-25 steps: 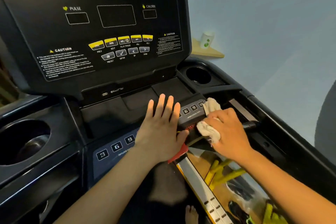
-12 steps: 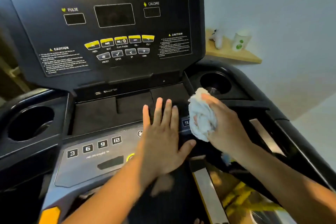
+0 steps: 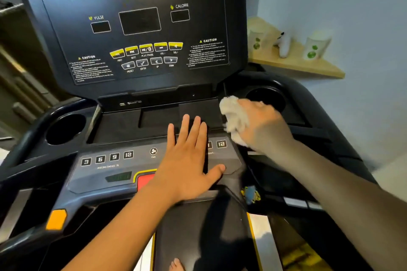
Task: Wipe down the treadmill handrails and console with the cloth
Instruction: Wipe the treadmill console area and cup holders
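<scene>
White and crumpled, the cloth (image 3: 233,116) is bunched in the right hand (image 3: 262,125), whose fingers curl round it at the right end of the black tray under the upright console (image 3: 141,28) — just beside the right cup holder (image 3: 266,99), though whether it touches the surface is unclear. The left hand (image 3: 187,160) lies flat, fingers straight and slightly spread, with its palm on the lower button panel (image 3: 114,160), its fingertips reaching onto the tray and its wrist partly covering a red button (image 3: 145,180). To the right, a wooden shelf (image 3: 297,66) on the pale wall carries two cups (image 3: 317,47) — blurred.
</scene>
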